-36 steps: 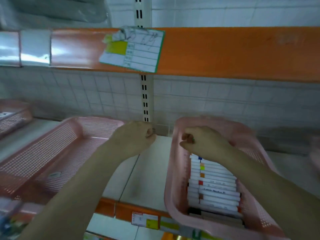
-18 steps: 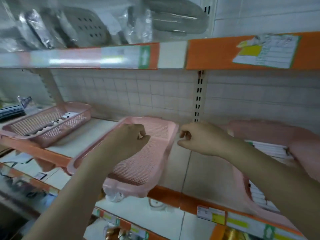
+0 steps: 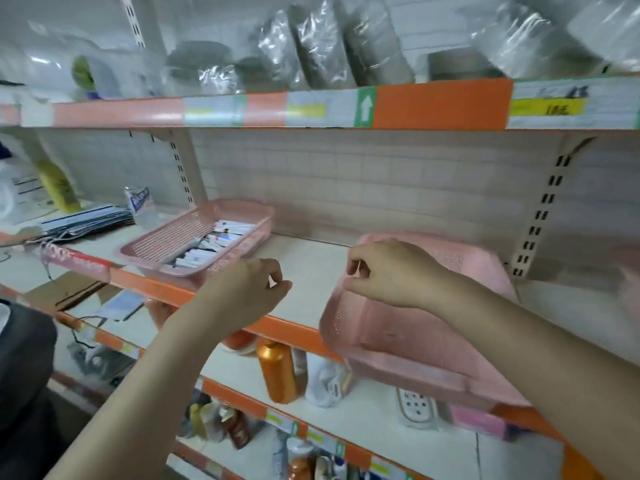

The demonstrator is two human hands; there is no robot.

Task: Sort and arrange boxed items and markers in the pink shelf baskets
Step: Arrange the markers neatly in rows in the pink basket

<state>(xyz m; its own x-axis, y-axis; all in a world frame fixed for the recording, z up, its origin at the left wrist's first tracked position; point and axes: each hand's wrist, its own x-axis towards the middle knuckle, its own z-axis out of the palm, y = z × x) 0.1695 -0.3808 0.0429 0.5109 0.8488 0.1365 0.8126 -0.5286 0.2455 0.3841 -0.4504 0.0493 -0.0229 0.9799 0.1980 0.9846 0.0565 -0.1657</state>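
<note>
Fingers (image 3: 356,268) of the right hand (image 3: 388,275) are curling at the rim of the empty pink mesh plastic basket (image 3: 398,337) on the white shelf (image 3: 304,268), while the left hand (image 3: 242,289) is hovering loosely curled, holding nothing, near the pink mesh basket of boxed markers (image 3: 197,240).

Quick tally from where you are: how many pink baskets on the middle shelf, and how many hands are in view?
Pink baskets: 2, the left basket holding boxed items and the right basket
Hands: 2, left hand and right hand
Total: 4
</note>
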